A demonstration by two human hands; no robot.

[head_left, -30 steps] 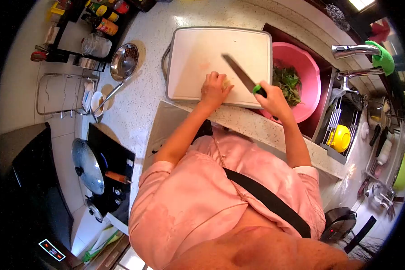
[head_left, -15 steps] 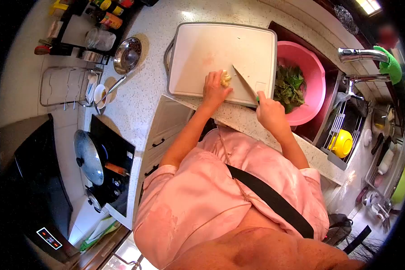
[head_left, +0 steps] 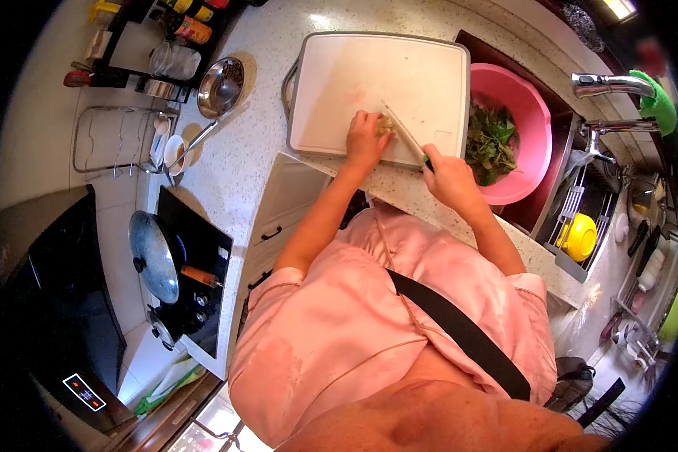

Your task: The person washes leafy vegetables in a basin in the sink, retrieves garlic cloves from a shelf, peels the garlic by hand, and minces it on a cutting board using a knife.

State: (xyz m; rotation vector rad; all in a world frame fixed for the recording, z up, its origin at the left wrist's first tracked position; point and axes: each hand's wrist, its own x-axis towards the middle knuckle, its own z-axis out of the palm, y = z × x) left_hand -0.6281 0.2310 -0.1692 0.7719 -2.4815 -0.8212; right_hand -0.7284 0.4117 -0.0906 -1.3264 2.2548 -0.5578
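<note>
My right hand (head_left: 450, 177) is closed around the handle of a kitchen knife (head_left: 404, 135), its blade slanting to the far left over the white cutting board (head_left: 331, 75). Beside the blade lies a small pile of pale yellow pieces that look like garlic cloves (head_left: 385, 125). My left hand (head_left: 365, 141) holds them against the board with bent fingers, close to the knife. Whether the edge touches the cloves is too small to tell. A few tiny bits lie on the board.
Right of the board, a pink basin (head_left: 535, 143) of leafy greens (head_left: 491, 143) sits in the sink below the faucet (head_left: 610, 84). A metal bowl (head_left: 220, 87) and a small white bowl (head_left: 175, 151) stand left. A lidded wok (head_left: 154, 256) is on the stove.
The knife has swung left, from apart on the right to right beside the cloves. My left hand stays at the pile. The whole view has shifted slightly.
</note>
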